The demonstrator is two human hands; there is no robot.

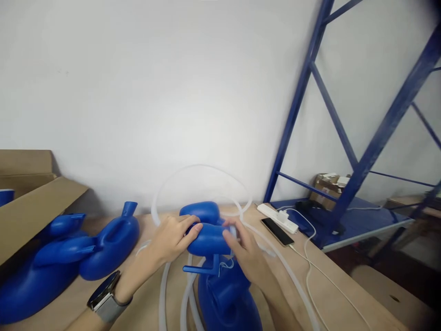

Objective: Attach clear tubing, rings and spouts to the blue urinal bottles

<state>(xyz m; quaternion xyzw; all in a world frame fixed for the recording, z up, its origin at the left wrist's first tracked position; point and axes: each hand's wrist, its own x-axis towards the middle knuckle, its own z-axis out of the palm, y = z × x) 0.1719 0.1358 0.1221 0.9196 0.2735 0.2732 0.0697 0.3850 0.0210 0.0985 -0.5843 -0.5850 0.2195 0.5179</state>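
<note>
Both my hands grip a rounded blue plastic bottle held crosswise above the table. My left hand, wearing a watch on the wrist, closes its thumb and fingers on the left end. My right hand closes on the right end, where a whitish translucent piece shows between the fingers. Below it hangs an L-shaped blue piece beside a thin pale cord. Another blue part shows just behind, and a larger blue bottle lies nearer me; how these join is hidden. Clear tubing loops around them.
At left, several blue bottles lie beside an open cardboard box. On the right are a phone, a white power strip and white cables. A blue metal rack stands beyond the wooden table.
</note>
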